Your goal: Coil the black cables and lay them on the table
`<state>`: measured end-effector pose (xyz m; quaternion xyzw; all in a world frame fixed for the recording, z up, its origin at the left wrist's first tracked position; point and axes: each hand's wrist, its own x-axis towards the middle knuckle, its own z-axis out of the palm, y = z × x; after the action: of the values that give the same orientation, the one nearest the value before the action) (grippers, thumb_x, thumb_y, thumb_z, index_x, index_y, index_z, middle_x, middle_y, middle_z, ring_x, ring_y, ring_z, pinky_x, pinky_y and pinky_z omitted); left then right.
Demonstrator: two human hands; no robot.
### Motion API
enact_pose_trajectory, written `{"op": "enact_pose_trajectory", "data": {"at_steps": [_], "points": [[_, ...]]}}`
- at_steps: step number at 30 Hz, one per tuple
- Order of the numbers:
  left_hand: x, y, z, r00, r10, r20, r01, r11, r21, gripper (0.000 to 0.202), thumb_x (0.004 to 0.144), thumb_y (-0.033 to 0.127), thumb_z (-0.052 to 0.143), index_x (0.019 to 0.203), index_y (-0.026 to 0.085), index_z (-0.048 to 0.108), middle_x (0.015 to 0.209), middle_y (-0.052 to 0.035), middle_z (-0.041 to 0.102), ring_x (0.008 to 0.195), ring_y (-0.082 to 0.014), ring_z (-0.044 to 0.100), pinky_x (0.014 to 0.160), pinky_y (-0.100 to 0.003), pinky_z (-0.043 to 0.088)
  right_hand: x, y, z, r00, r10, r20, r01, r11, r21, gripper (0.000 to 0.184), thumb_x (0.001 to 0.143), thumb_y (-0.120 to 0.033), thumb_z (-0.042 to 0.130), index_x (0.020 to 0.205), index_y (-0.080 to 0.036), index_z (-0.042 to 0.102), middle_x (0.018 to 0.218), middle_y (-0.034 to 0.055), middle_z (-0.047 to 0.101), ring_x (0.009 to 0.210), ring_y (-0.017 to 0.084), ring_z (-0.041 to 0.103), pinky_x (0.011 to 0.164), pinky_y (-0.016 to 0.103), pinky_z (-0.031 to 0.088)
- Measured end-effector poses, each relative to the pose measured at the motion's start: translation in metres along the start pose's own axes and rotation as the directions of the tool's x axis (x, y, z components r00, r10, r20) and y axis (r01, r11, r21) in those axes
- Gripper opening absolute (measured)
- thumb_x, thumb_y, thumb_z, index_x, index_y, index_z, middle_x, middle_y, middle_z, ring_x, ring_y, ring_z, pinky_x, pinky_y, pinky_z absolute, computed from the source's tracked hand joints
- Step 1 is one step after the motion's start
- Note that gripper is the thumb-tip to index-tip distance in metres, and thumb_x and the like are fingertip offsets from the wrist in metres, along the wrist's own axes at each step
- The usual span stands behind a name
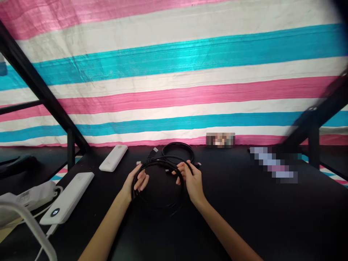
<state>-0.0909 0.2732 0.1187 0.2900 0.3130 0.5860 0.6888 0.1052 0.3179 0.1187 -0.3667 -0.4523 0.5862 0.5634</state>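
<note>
Between my two hands a black cable (159,162) is looped into a loose coil, held up above the black table. My left hand (136,179) grips the coil's left side, its fingers curled around the strands. On the right side, my right hand (191,179) pinches the same coil between thumb and fingers. Just beyond them a second coiled black cable (178,144) lies on the table. A USB plug (155,149) points up near its left side; I cannot tell which cable it belongs to.
Two white power banks (113,158) (67,197) lie on the left, the nearer with a lit display and a cord. A white power strip (35,197) sits beyond it. Blurred-out items (273,165) are at right. Black metal posts (71,148) flank the table (244,210); a striped sheet (174,83) hangs behind.
</note>
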Motion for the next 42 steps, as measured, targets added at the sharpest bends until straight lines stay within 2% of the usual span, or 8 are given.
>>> {"op": "enact_pose_trajectory", "data": {"at_steps": [7, 11, 14, 21, 26, 31, 37, 42], "points": [[-0.001, 0.000, -0.001, 1.000, 0.012, 0.010, -0.009, 0.968, -0.249, 0.053, 0.085, 0.037, 0.053, 0.042, 0.022, 0.027, 0.026, 0.0050, 0.027, 0.028, -0.0076, 0.035, 0.035, -0.019, 0.032, 0.009, -0.008, -0.004, 0.986, 0.165, -0.013, -0.165, 0.985, 0.046, 0.053, 0.067, -0.065, 0.062, 0.080, -0.013, 0.063, 0.063, 0.0066, 0.069, 0.042, 0.013, 0.060, 0.039, 0.022, 0.048], [-0.001, -0.005, 0.004, 0.998, 0.055, -0.012, -0.055, 0.994, -0.099, 0.051, 0.078, 0.027, 0.056, 0.042, 0.022, 0.021, 0.027, 0.0065, 0.020, 0.027, -0.0064, 0.029, 0.035, -0.020, 0.027, 0.009, -0.009, -0.004, 0.992, 0.121, 0.020, -0.120, 0.993, -0.020, 0.043, 0.067, -0.056, 0.068, 0.078, -0.014, 0.065, 0.062, 0.0029, 0.066, 0.039, 0.009, 0.055, 0.036, 0.019, 0.042], [-0.001, -0.009, 0.009, 0.985, 0.153, -0.081, -0.131, 0.965, 0.227, 0.051, 0.078, 0.029, 0.057, 0.039, 0.022, 0.025, 0.028, 0.0060, 0.024, 0.029, -0.0060, 0.031, 0.040, -0.022, 0.030, 0.006, -0.010, -0.002, 0.996, 0.047, 0.070, -0.039, 0.994, -0.101, 0.036, 0.067, -0.047, 0.070, 0.080, -0.014, 0.066, 0.055, -0.0025, 0.058, 0.033, 0.005, 0.043, 0.032, 0.017, 0.031], [0.007, -0.018, 0.015, 0.890, 0.409, -0.203, -0.098, 0.607, 0.789, 0.030, 0.072, 0.043, 0.068, 0.060, 0.020, 0.052, 0.037, 0.0074, 0.044, 0.035, -0.0099, 0.042, 0.043, -0.023, 0.030, 0.000, -0.010, 0.000, 0.988, -0.082, 0.132, 0.119, 0.945, -0.304, 0.031, 0.075, -0.040, 0.065, 0.092, -0.014, 0.072, 0.053, -0.0010, 0.058, 0.033, 0.005, 0.037, 0.031, 0.019, 0.027], [0.007, -0.022, 0.009, 0.854, 0.507, -0.118, -0.125, 0.421, 0.899, 0.019, 0.081, 0.042, 0.058, 0.088, 0.024, 0.063, 0.051, 0.0052, 0.054, 0.050, -0.0138, 0.051, 0.054, -0.023, 0.038, 0.001, -0.004, -0.003, 0.987, -0.123, 0.105, 0.152, 0.928, -0.340, 0.030, 0.079, -0.039, 0.063, 0.094, -0.014, 0.072, 0.058, 0.0002, 0.062, 0.034, 0.005, 0.039, 0.034, 0.019, 0.029], [0.006, -0.026, 0.002, 0.750, 0.648, -0.132, -0.068, 0.274, 0.959, 0.017, 0.074, 0.030, 0.070, 0.091, 0.029, 0.073, 0.075, -0.0016, 0.064, 0.066, -0.0179, 0.056, 0.059, -0.023, 0.038, 0.005, -0.001, -0.005, 0.995, -0.007, 0.100, 0.031, 0.970, -0.241, 0.034, 0.079, -0.044, 0.061, 0.086, -0.013, 0.071, 0.061, 0.0028, 0.066, 0.032, 0.005, 0.039, 0.033, 0.020, 0.028], [0.006, -0.024, 0.001, 0.684, 0.724, -0.087, -0.167, 0.272, 0.948, 0.029, 0.071, 0.022, 0.072, 0.098, 0.032, 0.073, 0.098, -0.0041, 0.062, 0.078, -0.0191, 0.056, 0.057, -0.021, 0.035, 0.006, -0.002, -0.005, 0.995, 0.007, 0.100, 0.016, 0.974, -0.224, 0.037, 0.079, -0.047, 0.062, 0.088, -0.012, 0.070, 0.068, 0.0060, 0.070, 0.035, 0.006, 0.043, 0.035, 0.020, 0.033], [0.004, -0.020, -0.001, 0.717, 0.674, -0.180, -0.103, 0.358, 0.928, 0.021, 0.075, 0.021, 0.067, 0.094, 0.028, 0.073, 0.068, -0.0023, 0.065, 0.058, -0.0182, 0.055, 0.056, -0.023, 0.034, 0.006, -0.004, -0.003, 0.998, 0.007, 0.065, 0.003, 0.988, -0.157, 0.038, 0.075, -0.048, 0.065, 0.092, -0.013, 0.069, 0.068, 0.0055, 0.070, 0.039, 0.008, 0.049, 0.038, 0.021, 0.038]]}}
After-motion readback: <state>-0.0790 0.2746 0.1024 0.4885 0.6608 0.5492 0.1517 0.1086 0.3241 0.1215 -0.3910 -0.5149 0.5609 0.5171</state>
